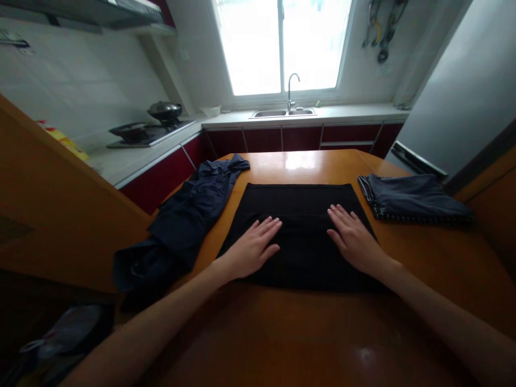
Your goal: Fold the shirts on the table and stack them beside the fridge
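Note:
A black garment (pixel 298 252) lies folded into a flat, wide shape on the wooden table (pixel 298 328); I cannot tell its exact kind. My left hand (pixel 252 250) rests flat on its left part, fingers stretched out and pointing up and to the right. On the right part lies my right hand (pixel 355 239), palm down, its fingers extended toward the upper left. Neither hand grips the cloth. Some of the garment's lower right edge is hidden under my right wrist.
Crumpled dark blue clothing (pixel 189 215) hangs over the table's left edge. At the right sits a folded grey-blue stack of cloth (pixel 411 196) with a striped edge. Beyond the table are a sink (pixel 270 113), a stove (pixel 155 133) and a fridge (pixel 451 86).

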Available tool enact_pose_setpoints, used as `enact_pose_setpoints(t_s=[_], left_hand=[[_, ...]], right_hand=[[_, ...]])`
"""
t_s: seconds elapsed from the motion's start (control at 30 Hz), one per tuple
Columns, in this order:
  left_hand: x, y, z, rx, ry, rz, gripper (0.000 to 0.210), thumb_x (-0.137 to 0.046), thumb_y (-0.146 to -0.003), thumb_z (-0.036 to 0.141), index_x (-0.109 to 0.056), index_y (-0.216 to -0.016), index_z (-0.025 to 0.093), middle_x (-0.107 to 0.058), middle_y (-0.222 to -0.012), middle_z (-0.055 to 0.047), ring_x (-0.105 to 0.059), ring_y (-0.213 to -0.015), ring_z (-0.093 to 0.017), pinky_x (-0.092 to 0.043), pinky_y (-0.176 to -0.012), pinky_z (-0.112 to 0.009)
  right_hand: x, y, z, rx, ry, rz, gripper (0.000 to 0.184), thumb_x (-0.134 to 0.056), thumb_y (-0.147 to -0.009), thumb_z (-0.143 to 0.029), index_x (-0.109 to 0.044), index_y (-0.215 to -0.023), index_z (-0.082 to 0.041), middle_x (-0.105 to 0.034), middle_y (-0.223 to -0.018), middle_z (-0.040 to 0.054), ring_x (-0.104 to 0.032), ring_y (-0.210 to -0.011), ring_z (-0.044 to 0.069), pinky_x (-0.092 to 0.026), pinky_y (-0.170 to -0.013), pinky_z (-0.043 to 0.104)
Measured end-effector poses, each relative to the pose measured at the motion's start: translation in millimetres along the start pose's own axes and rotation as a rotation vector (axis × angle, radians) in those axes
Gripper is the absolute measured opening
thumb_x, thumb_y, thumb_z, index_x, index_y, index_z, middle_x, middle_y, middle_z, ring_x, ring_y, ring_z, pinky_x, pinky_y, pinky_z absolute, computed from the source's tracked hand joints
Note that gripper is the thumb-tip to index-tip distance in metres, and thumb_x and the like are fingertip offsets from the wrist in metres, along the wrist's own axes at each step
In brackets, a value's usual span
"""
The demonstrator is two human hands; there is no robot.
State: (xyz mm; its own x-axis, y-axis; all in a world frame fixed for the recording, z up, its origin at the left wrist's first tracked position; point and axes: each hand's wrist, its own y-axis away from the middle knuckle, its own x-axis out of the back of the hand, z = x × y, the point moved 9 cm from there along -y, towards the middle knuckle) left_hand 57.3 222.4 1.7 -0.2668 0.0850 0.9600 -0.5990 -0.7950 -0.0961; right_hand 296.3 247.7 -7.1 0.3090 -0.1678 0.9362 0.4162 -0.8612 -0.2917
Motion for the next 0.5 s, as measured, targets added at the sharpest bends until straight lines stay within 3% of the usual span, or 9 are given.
enact_pose_setpoints(t_s=[0.1, 0.2, 0.37, 0.43, 0.5], left_hand=[[-23.4, 20.1, 34.2, -0.112, -0.002, -0.109, 0.067, -0.042, -0.103, 0.055, -0.019, -0.162, 0.032, -0.02, -0.168, -0.005, -0.015, -0.155, -0.026, -0.013, -0.125, -0.049], [-35.3, 35.8, 35.8, -0.108, -0.025, -0.152, 0.07, -0.046, -0.101, 0.056, -0.018, -0.162, 0.035, -0.016, -0.168, -0.004, -0.013, -0.155, -0.028, -0.013, -0.125, -0.052], [-27.7, 46.1, 30.4, -0.113, -0.013, -0.163, 0.066, -0.047, -0.103, 0.048, -0.018, -0.161, 0.035, -0.021, -0.168, -0.003, -0.016, -0.155, -0.027, -0.015, -0.125, -0.052], [-14.6, 41.2, 21.2, -0.091, 0.037, -0.126, 0.06, -0.044, -0.105, 0.045, -0.024, -0.16, 0.033, -0.03, -0.165, -0.003, -0.024, -0.153, -0.025, -0.023, -0.124, -0.048], [7.4, 28.3, -1.3, -0.019, 0.066, -0.012, 0.054, -0.042, -0.105, 0.044, -0.034, -0.157, 0.029, -0.04, -0.16, -0.006, -0.034, -0.149, -0.024, -0.03, -0.121, -0.045]], right_hand=[[-14.5, 18.4, -48.0, 0.157, -0.074, -0.091, 0.061, -0.035, -0.104, -0.042, -0.027, -0.161, -0.02, -0.025, -0.166, 0.0099, -0.019, -0.154, 0.024, -0.021, -0.124, 0.05], [-29.9, 36.5, -60.6, 0.181, -0.117, -0.174, 0.068, -0.043, -0.101, -0.05, -0.024, -0.161, -0.024, -0.023, -0.166, 0.009, -0.017, -0.154, 0.025, -0.02, -0.124, 0.053], [-28.4, 49.7, -44.4, 0.149, -0.173, -0.178, 0.064, -0.043, -0.102, -0.05, -0.03, -0.159, -0.026, -0.023, -0.166, 0.0071, -0.018, -0.154, 0.026, -0.021, -0.123, 0.055], [-17.8, 43.8, -28.8, 0.104, -0.202, -0.105, 0.057, -0.042, -0.103, -0.045, -0.038, -0.156, -0.025, -0.031, -0.164, 0.0076, -0.024, -0.152, 0.026, -0.025, -0.123, 0.055], [-3.0, 30.2, -4.7, 0.034, -0.217, 0.012, 0.052, -0.044, -0.102, -0.039, -0.046, -0.151, -0.022, -0.041, -0.159, 0.0105, -0.032, -0.15, 0.027, -0.028, -0.122, 0.053]])
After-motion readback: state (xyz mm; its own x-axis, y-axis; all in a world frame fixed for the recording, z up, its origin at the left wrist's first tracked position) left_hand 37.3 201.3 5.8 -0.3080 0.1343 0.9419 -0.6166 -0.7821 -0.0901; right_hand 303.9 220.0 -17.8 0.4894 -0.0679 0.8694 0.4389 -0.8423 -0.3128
